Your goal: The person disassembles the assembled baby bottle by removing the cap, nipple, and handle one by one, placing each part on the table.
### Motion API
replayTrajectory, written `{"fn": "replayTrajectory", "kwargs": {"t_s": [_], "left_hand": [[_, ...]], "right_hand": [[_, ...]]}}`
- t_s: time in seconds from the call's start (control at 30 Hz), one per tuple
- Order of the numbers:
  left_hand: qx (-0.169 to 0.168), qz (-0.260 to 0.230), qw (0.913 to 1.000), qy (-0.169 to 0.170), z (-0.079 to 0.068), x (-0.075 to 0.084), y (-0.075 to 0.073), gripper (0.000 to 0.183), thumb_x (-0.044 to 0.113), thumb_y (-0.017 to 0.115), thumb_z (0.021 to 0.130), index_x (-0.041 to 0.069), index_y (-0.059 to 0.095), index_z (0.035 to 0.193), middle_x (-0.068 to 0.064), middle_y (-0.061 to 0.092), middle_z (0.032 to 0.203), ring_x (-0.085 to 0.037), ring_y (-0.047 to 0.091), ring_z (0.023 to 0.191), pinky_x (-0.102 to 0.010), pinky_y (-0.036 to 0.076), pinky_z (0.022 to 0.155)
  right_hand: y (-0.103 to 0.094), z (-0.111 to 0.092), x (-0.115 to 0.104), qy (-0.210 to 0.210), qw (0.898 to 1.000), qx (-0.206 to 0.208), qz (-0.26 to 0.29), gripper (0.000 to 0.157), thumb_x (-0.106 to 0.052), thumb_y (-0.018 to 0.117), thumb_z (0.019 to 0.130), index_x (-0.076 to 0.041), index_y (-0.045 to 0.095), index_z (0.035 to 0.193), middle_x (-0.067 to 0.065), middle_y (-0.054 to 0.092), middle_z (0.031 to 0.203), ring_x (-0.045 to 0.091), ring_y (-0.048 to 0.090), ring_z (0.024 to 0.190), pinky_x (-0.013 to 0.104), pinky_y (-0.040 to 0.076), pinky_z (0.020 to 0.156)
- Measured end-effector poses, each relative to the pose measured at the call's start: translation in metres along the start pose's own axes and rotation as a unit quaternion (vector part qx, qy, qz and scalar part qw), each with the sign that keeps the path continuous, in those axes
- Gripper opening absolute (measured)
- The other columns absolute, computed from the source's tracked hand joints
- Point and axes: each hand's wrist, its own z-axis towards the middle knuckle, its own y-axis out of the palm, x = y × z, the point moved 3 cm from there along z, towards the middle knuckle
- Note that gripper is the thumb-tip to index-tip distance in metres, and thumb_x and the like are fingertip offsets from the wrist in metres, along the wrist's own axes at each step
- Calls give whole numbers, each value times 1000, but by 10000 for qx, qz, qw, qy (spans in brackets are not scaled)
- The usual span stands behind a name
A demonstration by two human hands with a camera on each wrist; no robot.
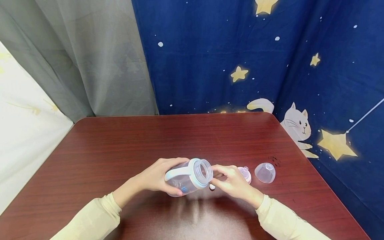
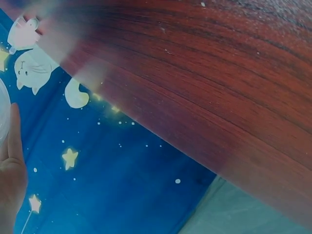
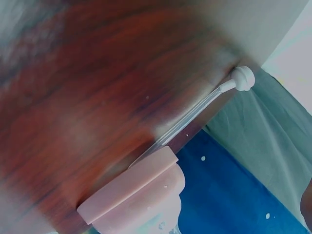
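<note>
A clear baby bottle (image 1: 183, 178) with a pale blue collar and handle lies tilted in my left hand (image 1: 156, 176), which grips its body from the left. Its uncapped, threaded mouth faces right. At the mouth's rim my right hand (image 1: 232, 181) has its fingers bent and its thumb below; I cannot tell whether they pinch the rim. Behind that hand is a pink nipple cap (image 3: 141, 190) on the table. From the cap runs a clear straw (image 3: 187, 118) ending in a white weighted tip (image 3: 243, 78), which the head view shows below the bottle mouth.
A clear dome cover (image 1: 265, 173) stands on the table to the right of the pink cap. The dark red wooden table (image 1: 135, 140) reaches back to grey curtains (image 1: 105, 60) and a blue starry curtain (image 1: 204, 66).
</note>
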Motion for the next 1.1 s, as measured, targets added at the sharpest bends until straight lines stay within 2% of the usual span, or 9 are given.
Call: {"fn": "replayTrajectory", "kwargs": {"t_s": [0.13,0.23,0.37,0.57,0.87,1.1], "left_hand": [[4,-62,10000,-13,0,0,0,75,45,76,61,13,46,122,6,57,101,-6,54,83,-20,45,67],[21,-123,9999,-19,-1,-1,1,75,45,76,61,14,46,122,7,57,101,-6,54,82,-20,45,66],[56,-185,9998,-3,0,-2,1,75,44,76,61,14,47,122,7,57,101,-6,54,83,-21,45,67],[129,-18,9999,-95,-5,-5,0,71,45,77,59,15,50,118,8,57,102,-5,54,83,-22,45,67],[119,179,9998,-5,-8,-6,1,68,45,75,62,15,49,118,7,58,97,-6,54,81,-21,44,66],[59,459,9989,-67,-10,-7,2,75,49,74,61,15,48,122,8,58,99,-4,53,82,-20,43,68]], "right_hand": [[-2,6,-13,169,9998,-29,72,19,9,64,73,6,58,90,13,63,74,13,61,65,21,48,56],[-2,6,-15,214,9997,-22,131,21,12,64,70,7,58,90,12,62,75,13,61,65,22,48,55],[-1,3,-10,261,9996,50,129,26,16,63,68,6,59,92,12,62,78,13,61,65,22,48,54],[-6,-6,8,450,9988,195,84,29,11,63,73,1,60,100,7,65,81,11,62,67,22,48,55],[-13,-3,10,181,9996,223,-11,26,5,63,76,-1,61,101,6,65,87,11,62,70,23,48,57],[-20,2,4,274,9990,344,18,27,9,63,74,1,61,99,9,64,89,13,62,70,23,48,57]]}}
